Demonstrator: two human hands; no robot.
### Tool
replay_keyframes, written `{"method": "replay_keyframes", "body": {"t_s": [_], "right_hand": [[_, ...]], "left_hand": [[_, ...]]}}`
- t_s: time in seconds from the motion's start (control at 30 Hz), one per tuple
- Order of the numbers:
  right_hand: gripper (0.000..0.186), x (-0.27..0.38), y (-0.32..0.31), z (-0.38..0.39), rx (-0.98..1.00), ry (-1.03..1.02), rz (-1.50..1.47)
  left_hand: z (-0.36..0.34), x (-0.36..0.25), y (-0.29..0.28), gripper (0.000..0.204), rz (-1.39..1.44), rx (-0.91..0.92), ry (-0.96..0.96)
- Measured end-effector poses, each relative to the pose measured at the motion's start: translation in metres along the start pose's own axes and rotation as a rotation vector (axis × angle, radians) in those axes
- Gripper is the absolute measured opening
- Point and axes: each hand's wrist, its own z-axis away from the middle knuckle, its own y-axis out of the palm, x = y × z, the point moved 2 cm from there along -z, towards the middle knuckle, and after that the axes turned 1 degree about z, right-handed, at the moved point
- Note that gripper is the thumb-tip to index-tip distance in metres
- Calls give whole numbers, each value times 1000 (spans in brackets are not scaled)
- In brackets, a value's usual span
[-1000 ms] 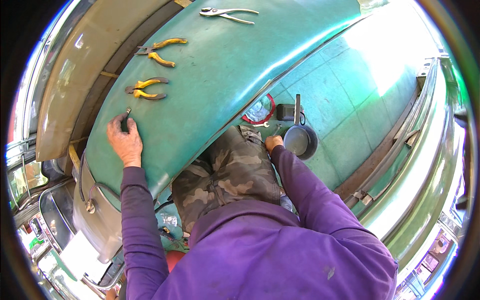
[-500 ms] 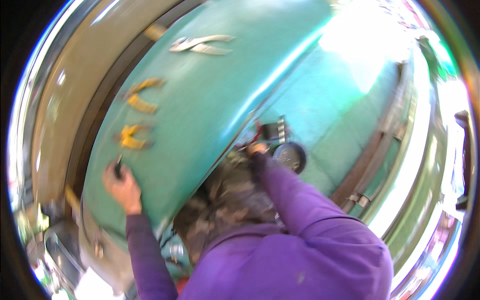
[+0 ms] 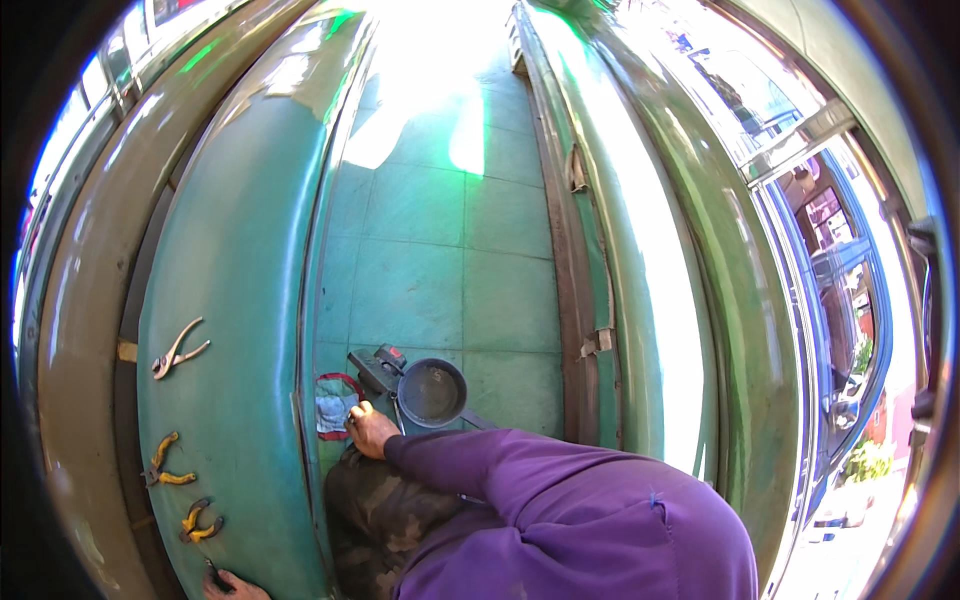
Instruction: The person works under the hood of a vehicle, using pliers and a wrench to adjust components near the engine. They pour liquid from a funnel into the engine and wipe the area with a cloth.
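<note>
My left hand (image 3: 238,588) is at the bottom left, partly cut off by the picture's edge. Its fingers are closed on a small black-handled tool (image 3: 214,578) on the green bench seat. Beyond it lie two yellow-handled pliers, a nearer pair (image 3: 203,522) and a farther pair (image 3: 168,466), then bare metal slip-joint pliers (image 3: 180,350). My right hand (image 3: 372,430) is closed beside a light blue cloth-like item with a red rim (image 3: 338,405), just above my knee. What its fingers hold is too small to tell.
A dark round pan (image 3: 433,392) stands on the green tiled floor (image 3: 410,290) right of my right hand, touching or close to a grey and black power tool (image 3: 378,368). Another bench (image 3: 650,330) runs along the right side. Strong sunlight falls at the far end.
My view has swung round, so the benches now run straight ahead and the pliers sit lower left. My left hand stays near the pliers with its tool; my right hand stays near the pan.
</note>
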Motion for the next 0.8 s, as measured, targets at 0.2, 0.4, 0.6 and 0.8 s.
{"method": "replay_keyframes", "body": {"t_s": [0.2,0.4,0.6,0.8], "right_hand": [[19,51,-77,35,165,-382,-39],[44,68,-127,35,260,-173,-145],[4,141,-159,-21,198,-981,356],[31,326,-121,-71,480,-303,40]], "left_hand": [[3,-48,-25,44,-64,-123,-143],[-6,-8,-54,43,162,-164,-276],[-82,100,-70,40,-508,92,21],[-175,152,1,34,285,43,-363]]}}
